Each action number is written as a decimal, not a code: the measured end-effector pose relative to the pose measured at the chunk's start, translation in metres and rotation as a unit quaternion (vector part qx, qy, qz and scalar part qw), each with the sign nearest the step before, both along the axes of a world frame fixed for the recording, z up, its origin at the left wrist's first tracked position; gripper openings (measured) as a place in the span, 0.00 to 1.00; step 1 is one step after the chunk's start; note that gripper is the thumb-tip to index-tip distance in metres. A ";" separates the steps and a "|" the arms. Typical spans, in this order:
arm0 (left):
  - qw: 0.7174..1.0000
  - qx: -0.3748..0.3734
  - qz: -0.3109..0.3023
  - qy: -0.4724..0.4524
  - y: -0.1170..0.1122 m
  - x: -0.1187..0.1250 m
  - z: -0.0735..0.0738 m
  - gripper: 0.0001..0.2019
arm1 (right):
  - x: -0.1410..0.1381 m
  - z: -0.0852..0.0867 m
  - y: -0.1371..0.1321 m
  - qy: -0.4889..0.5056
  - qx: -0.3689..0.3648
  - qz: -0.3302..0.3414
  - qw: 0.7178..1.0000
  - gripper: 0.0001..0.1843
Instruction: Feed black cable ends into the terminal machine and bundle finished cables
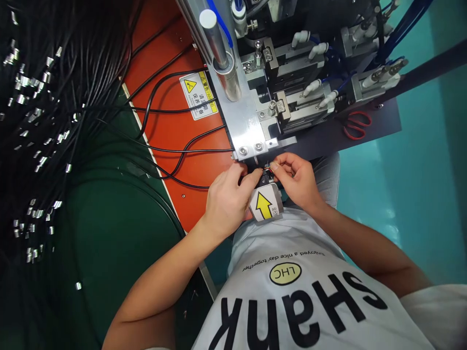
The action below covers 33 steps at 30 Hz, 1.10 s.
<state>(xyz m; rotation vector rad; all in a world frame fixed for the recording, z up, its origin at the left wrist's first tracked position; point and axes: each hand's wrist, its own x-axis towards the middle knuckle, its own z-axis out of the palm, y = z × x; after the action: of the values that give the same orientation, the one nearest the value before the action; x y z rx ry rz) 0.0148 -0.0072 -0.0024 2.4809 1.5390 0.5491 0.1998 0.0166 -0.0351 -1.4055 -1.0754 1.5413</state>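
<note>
In the head view, my right hand [297, 182] is closed in a pinch, thumb and forefinger on thin coloured wires [268, 167] at the front edge of the machine. My left hand [229, 199] is closed beside them, its thumb pointing at the same spot. A black cable [197, 186] runs from the left under my left hand, which seems to grip its end; the palm hides this part. Between the hands, a small dark fixture [265, 180] sits above a white plate with a yellow arrow [266, 204].
Metal clamps and cylinders [299, 73] of the machine rise behind my hands. Many black cables with shiny metal ends [44, 160] lie on the green mat [120, 214] at left. A warning label [199, 95] is on the orange base [171, 146]. Red-handled scissors [356, 125] lie at right.
</note>
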 end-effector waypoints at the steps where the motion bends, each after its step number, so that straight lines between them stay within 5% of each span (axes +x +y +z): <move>1: 1.000 0.003 0.003 0.004 0.000 0.000 0.001 0.17 | 0.001 0.000 0.000 -0.003 0.000 0.002 1.000 0.10; 5: 1.000 -0.009 0.008 0.000 -0.001 0.001 0.002 0.16 | 0.006 0.003 0.002 0.016 -0.013 0.017 1.000 0.12; 12: 1.000 -0.022 0.010 -0.003 -0.001 0.000 0.001 0.17 | 0.000 0.001 0.001 -0.078 0.087 -0.008 0.993 0.07; 17: 1.000 -0.026 0.011 -0.008 -0.002 -0.001 0.001 0.17 | 0.000 -0.002 0.002 0.011 -0.018 0.011 1.000 0.11; 21: 0.999 -0.043 0.004 -0.028 -0.002 -0.002 0.001 0.17 | 0.005 0.003 0.007 -0.011 -0.039 0.038 0.998 0.14; 28: 0.999 -0.026 -0.015 -0.034 -0.001 -0.003 0.002 0.16 | -0.006 0.011 0.003 -0.157 0.202 -0.012 0.967 0.02; 33: 0.999 -0.031 -0.010 -0.021 -0.001 -0.001 0.005 0.14 | -0.004 0.010 -0.001 -0.173 0.192 -0.008 0.966 0.03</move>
<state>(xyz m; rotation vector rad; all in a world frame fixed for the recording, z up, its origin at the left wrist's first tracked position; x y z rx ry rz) 0.0142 -0.0086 0.0028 2.4204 1.4902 0.5375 0.1954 0.0155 -0.0253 -1.4263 -1.4769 1.0194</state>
